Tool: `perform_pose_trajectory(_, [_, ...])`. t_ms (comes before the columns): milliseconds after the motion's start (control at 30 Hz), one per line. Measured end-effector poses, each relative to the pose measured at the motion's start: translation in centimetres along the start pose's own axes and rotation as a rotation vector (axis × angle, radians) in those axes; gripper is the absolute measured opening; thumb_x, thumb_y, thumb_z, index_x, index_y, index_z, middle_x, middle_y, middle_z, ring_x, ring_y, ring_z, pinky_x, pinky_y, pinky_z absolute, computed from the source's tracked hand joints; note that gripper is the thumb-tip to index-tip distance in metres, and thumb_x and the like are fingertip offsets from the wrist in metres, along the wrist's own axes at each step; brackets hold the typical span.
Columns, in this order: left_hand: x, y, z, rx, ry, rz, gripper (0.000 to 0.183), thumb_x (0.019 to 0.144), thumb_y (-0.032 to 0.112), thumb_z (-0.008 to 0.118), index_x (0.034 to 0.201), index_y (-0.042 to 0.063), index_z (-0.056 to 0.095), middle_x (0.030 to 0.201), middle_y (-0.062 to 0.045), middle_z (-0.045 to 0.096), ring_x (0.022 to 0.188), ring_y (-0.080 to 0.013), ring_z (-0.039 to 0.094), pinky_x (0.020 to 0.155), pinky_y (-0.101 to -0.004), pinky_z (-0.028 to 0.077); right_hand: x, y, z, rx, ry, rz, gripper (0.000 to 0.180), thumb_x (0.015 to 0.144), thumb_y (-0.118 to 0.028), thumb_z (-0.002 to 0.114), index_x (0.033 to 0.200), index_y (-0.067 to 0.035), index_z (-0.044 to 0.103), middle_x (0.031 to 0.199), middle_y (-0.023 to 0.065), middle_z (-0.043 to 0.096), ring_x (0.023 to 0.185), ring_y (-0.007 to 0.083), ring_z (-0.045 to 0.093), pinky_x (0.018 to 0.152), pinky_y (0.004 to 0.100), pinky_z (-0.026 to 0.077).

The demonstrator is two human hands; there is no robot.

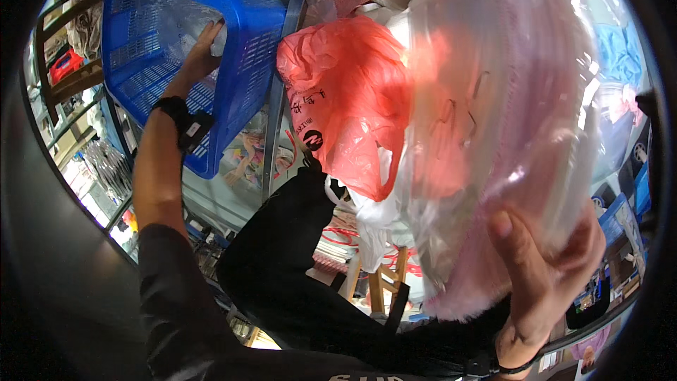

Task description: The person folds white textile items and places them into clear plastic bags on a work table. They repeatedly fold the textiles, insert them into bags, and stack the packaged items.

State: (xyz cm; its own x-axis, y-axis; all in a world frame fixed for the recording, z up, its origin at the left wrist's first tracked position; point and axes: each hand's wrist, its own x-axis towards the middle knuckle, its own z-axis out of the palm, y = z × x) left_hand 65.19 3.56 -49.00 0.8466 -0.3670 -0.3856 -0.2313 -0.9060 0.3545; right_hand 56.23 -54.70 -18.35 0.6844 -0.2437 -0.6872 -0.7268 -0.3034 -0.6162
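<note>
My left hand point(203, 53) reaches into a blue plastic basket point(248, 5), which is tilted with its mouth towards me. Its fingers are spread beside crumpled clear plastic point(185, 37) in the basket; I see nothing gripped in them. My right hand point(550, 259) grips the lower edge of a large clear plastic bag point(550, 116), with the thumb in front and the other fingers mostly hidden. Pink fuzzy material point(465, 296) shows along and inside that bag, blurred in places. A red plastic carrier bag point(349, 90) with dark printing lies between my hands, partly behind the clear bag.
White plastic bags point(378, 211) hang below the red one. A metal edge point(280, 90) runs beside the basket. My black-clad leg point(275, 233) is below, near a wooden stool point(378, 286). Loaded shelving point(79, 84) stands at left; a light-blue bag point(619, 55) is at right.
</note>
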Motion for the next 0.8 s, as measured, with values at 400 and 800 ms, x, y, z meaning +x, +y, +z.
perform_pose_trajectory(400, [0.5,-6.3,4.6,-0.059,-0.168,-0.499,0.065,0.089,0.003,0.075,0.148,0.004,0.048,0.141,-0.017,0.054,0.129,-0.0349,0.056,0.109,-0.0474,0.048,1.5,1.6,0.6,-0.127,0.058,0.011,0.073,0.078,-0.030,0.091,0.134,0.008,0.062,0.113,0.0143,0.074,0.104,0.0234,0.069,0.099,0.0356,0.051])
perform_pose_trajectory(800, [-6.6,-13.0,9.9,-0.046,-0.026,-0.195,0.032,0.094,0.008,0.063,0.125,0.006,0.068,0.126,-0.011,0.069,0.121,-0.0308,0.064,0.097,-0.0474,0.052,1.6,1.5,0.1,-0.208,0.032,-0.018,0.073,0.079,-0.031,0.091,0.134,0.007,0.062,0.116,0.0148,0.073,0.104,0.0239,0.069,0.101,0.0364,0.051])
